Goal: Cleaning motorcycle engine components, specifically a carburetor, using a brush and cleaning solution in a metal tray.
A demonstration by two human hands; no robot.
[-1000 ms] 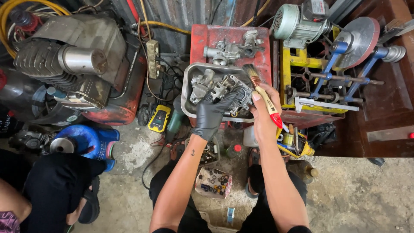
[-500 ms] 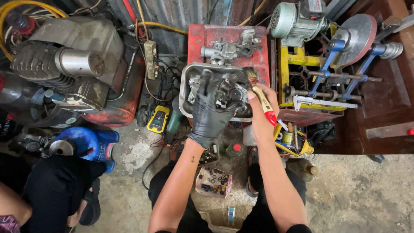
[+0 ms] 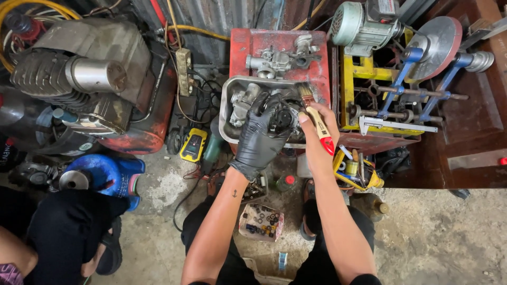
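Note:
My left hand (image 3: 260, 138), in a black glove, grips a dark metal engine part (image 3: 280, 118) over a dented metal pan (image 3: 228, 122) that holds several grimy carburetor pieces. My bare right hand (image 3: 317, 132) holds a paintbrush (image 3: 316, 117) with a pale handle and a red end; its bristles point up, right next to the part. The pan rests on a red metal box (image 3: 280, 42), and another carburetor body (image 3: 274, 60) lies on the box behind the pan.
An air compressor (image 3: 90, 84) stands at left, with a blue jug (image 3: 113, 174) and another person's dark-clothed legs (image 3: 63, 232) below it. At right are a yellow and blue machine frame with a motor (image 3: 391, 63) and a caliper (image 3: 391, 125). A small box of parts (image 3: 261, 221) lies on the floor.
My gloved left hand has lifted the engine part out of the pan and turned it toward the brush. The right hand with the brush has shifted slightly closer to it.

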